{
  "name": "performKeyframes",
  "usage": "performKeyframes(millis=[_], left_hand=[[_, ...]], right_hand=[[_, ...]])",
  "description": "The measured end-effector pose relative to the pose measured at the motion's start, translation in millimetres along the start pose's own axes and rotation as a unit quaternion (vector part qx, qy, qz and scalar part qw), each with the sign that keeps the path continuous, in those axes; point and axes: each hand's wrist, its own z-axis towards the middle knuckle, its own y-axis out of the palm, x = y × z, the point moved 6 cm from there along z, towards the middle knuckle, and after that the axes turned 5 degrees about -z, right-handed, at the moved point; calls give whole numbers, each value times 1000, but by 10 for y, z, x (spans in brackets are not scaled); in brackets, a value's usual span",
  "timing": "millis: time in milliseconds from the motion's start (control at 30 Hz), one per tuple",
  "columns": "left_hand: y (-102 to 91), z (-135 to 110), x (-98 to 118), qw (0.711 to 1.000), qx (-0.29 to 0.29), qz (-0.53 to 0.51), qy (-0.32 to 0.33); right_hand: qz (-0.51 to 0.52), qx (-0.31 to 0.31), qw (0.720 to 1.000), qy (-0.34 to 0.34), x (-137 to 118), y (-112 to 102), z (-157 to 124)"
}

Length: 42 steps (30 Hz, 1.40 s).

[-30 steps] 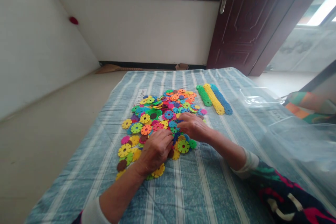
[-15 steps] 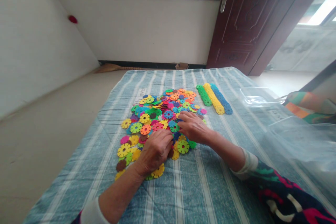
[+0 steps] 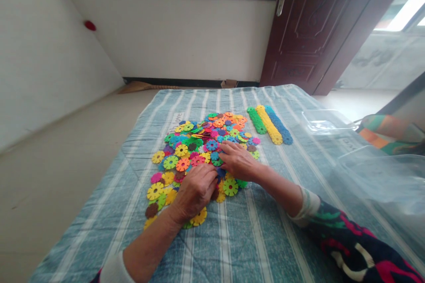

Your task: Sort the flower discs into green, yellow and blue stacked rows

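Observation:
A heap of colourful plastic snowflake discs [image 3: 199, 141] lies on a blue striped cloth [image 3: 239, 239]. My left hand [image 3: 195, 192] rests on the near part of the heap, its fingers curled and pinched on something I cannot make out. My right hand [image 3: 237, 161] lies on the discs just to the right, fingers bent down onto them, fingertips close to those of the left hand. Three neat rows of joined discs, green [image 3: 258, 120], yellow [image 3: 270, 124] and blue [image 3: 279, 124], lie side by side beyond the heap at the right.
A clear plastic lid [image 3: 327, 121] lies right of the rows, and a large clear plastic box [image 3: 381, 181] stands at the near right. A striped cloth item [image 3: 388, 135] sits behind it. A dark wooden door [image 3: 315, 26] and white walls lie beyond.
My right hand has slid a little leftward and nearer over the discs, closing on the left hand. The left hand has barely shifted.

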Motion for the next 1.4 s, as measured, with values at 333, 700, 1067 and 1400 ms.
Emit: performKeyframes(millis=[333, 700, 1067, 1400], left_hand=[[3, 7, 2, 1000, 2, 11, 3], [11, -11, -28, 1000, 1, -8, -2], [-8, -27, -63, 999, 24, -21, 6], [39, -69, -120, 999, 16, -35, -5]], right_hand=[[-47, 39, 998, -29, -31, 43, 18], [37, 148, 988, 40, 178, 0, 13], [91, 193, 969, 122, 873, -274, -136], [-111, 62, 950, 285, 1771, -411, -609]])
